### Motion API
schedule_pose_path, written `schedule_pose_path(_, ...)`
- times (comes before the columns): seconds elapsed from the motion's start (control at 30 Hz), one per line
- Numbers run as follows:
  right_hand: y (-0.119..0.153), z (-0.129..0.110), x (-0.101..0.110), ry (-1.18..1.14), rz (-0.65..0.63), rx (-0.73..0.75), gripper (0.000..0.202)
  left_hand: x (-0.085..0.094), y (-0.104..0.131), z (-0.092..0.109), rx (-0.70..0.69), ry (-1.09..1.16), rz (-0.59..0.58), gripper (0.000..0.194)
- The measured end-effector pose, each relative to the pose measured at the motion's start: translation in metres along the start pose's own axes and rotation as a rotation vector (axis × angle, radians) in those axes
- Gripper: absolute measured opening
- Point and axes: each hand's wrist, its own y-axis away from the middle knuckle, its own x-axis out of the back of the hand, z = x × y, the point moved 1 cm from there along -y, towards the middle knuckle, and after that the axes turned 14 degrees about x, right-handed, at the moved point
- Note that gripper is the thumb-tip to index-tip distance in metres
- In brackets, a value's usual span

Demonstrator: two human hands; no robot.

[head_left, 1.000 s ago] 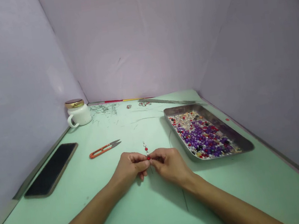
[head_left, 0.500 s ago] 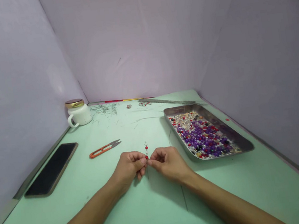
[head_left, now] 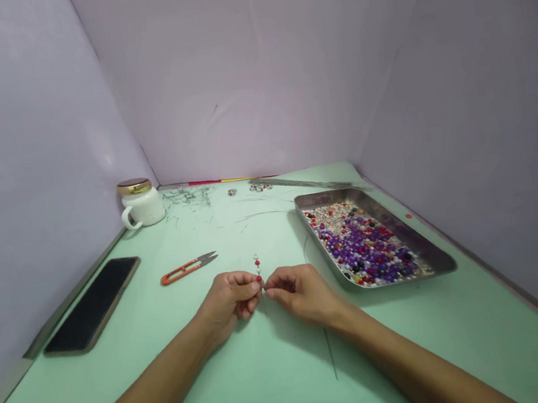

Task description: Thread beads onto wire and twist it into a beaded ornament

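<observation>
Between my hands stands a thin beaded wire (head_left: 258,270) with red and clear or white beads on its upper part; its bare end hangs below. My left hand (head_left: 235,296) pinches it just under the lowest red bead, thumb against fingers. From the other side, my right hand (head_left: 299,292) is closed, thumb and index fingertips pressed together at the wire just below the beads. What exactly lies between the right fingertips is too small to make out. Another dark wire (head_left: 331,353) lies on the table, partly under my right forearm.
A metal tray (head_left: 432,258) of mixed beads stands at the right. Orange thread snips (head_left: 186,270) and a phone (head_left: 93,306) lie to the left. Behind are a lidded white mug (head_left: 144,207), wire scraps (head_left: 188,198), small beaded pieces (head_left: 260,187) and a wire bundle (head_left: 301,183).
The beaded wire has shifted slightly to the left and up, and its top leans differently. My left hand has moved a little left with it; the right hand has barely moved.
</observation>
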Motion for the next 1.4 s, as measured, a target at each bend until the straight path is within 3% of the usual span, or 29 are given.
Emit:
schedule_pose_path(0.57, 0.004, -0.013, 0.009, 0.211, -0.124, 0.102, 0.017, -0.010, 0.003, 0.003, 0.000, -0.044, 0.136, 0.013)
schedule_pose_path(0.73, 0.006, -0.014, 0.005, 0.217, -0.062, 0.108, 0.012, -0.004, 0.003, 0.003, 0.028, -0.058, 0.128, 0.011)
schedule_pose_path(0.87, 0.008, -0.017, 0.001, 0.343, 0.030, 0.208, 0.025, -0.007, 0.005, 0.002, 0.058, -0.041, 0.133, 0.014)
schedule_pose_path(1.07, 0.012, -0.013, -0.009, 0.526, 0.047, 0.312, 0.011, -0.015, 0.006, 0.002, 0.094, -0.024, 0.144, 0.015)
schedule_pose_path(1.23, 0.012, -0.010, -0.013, 0.579, 0.112, 0.356, 0.014, -0.015, 0.006, 0.000, 0.076, -0.033, 0.160, 0.016)
schedule_pose_path(1.4, 0.012, -0.013, -0.013, 0.658, 0.099, 0.369, 0.016, -0.017, 0.006, -0.001, 0.039, -0.052, 0.170, 0.015)
